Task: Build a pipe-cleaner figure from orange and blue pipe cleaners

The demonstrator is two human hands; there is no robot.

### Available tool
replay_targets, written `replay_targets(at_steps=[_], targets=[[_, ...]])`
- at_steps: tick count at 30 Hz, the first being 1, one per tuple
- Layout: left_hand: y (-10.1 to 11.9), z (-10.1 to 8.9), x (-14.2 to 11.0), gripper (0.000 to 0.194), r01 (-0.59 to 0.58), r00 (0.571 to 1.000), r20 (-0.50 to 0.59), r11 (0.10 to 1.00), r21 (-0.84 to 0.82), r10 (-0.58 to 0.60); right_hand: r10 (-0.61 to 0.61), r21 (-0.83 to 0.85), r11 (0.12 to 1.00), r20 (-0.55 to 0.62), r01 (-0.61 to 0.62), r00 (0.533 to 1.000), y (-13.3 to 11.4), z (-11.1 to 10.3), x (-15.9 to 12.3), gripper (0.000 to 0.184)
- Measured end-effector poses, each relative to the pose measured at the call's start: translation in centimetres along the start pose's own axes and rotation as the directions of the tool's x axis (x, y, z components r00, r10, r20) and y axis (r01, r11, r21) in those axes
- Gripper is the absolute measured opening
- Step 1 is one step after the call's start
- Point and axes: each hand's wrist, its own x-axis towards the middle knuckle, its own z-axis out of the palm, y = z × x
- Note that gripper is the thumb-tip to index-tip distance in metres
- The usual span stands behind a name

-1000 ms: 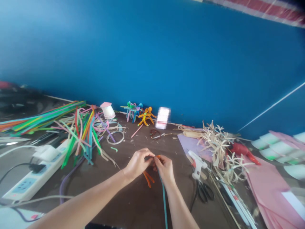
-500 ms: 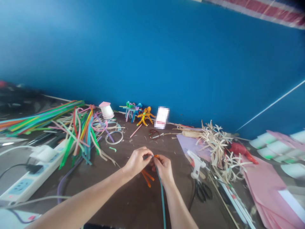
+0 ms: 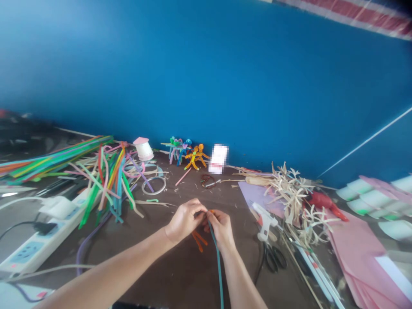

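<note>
Blue wall point(image 3: 206, 77), two hands point(image 3: 185, 222) point(image 3: 222, 229), one teal pipe cleaner point(image 3: 219, 266)

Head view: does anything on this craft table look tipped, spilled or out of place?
The pink-topped white cup behind the pipe cleaners looks odd: it sits tilted, apparently tipped over, rather than standing upright. The white power strip also lies very close to that loose pile. No spill is visible.

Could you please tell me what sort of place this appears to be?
It looks like a craft workbench, probably in a handicraft workshop: a heap of coloured pipe cleaners, small pipe-cleaner figures and a white hot glue gun lie around.
</note>
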Motion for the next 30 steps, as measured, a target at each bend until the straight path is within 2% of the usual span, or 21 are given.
replay_targets(at_steps=[3, 5, 11, 16, 18, 25, 30], targets=[[0.0, 0.0, -0.1, 0.017, -0.036, 0.999, 0.007, 0.999, 0.030, 0.036, 0.025, 0.005, 1.000, -0.001, -0.025, 1.000, 0.0, 0.0, 0.0, 0.028], [0.1, 0.0, 0.0, 0.016, -0.020, 1.000, 0.010, 0.999, 0.030, 0.020, 0.032, 0.019, 0.999, -0.005, -0.032, 0.999, -0.1, 0.1, 0.0, 0.027], [0.3, -0.1, 0.7, 0.014, 0.165, 0.986, 0.002, 0.983, -0.078, -0.165, -0.019, 0.040, 0.999, 0.009, 0.019, 1.000, -0.1, 0.1, 0.0, 0.021], [0.1, -0.3, 1.0, 0.014, 0.234, 0.972, 0.050, 0.966, -0.109, -0.230, -0.043, 0.046, 0.998, 0.029, 0.041, 0.999, 0.3, 0.1, 0.2, 0.023], [0.0, -0.3, 1.0, 0.014, 0.215, 0.977, 0.040, 0.972, -0.097, -0.212, -0.035, 0.037, 0.999, 0.032, 0.034, 0.999, 0.3, 0.1, 0.2, 0.024], [0.2, -0.2, 0.4, 0.018, 0.001, 0.999, 0.046, 1.000, -0.010, 0.000, 0.028, 0.085, 0.996, 0.035, -0.031, 0.999, -0.4, 0.2, -0.1, 0.024], [0.3, 0.0, 0.2, 0.014, -0.037, 0.998, 0.047, 0.999, 0.009, 0.036, 0.055, 0.112, 0.992, 0.029, -0.058, 0.998, -0.4, 0.1, 0.0, 0.022]])
